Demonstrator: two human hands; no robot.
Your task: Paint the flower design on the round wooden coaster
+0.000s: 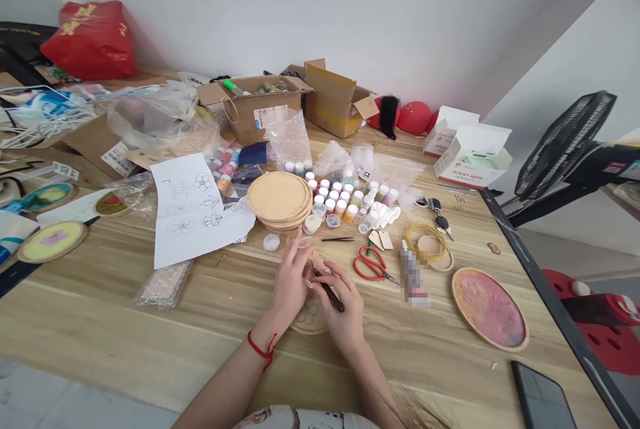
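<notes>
My right hand is closed around a slim dark-handled tool; its working end is hidden between my fingers, so I cannot tell its kind. Close against it, my left hand has its thumb and fingers drawn together, and what they pinch is too small to make out. Beneath both hands lies a round wooden plate with a flower outline drawn on it, largely covered. Just beyond my fingertips stand an opened paint jar and a stack of round wooden plates.
Several white-capped paint jars stand beyond the hands. Red-handled scissors, tweezers, a tube and a coil of golden wire lie rightward. A pink-painted plate and phone sit farther right; flower sketches lie left.
</notes>
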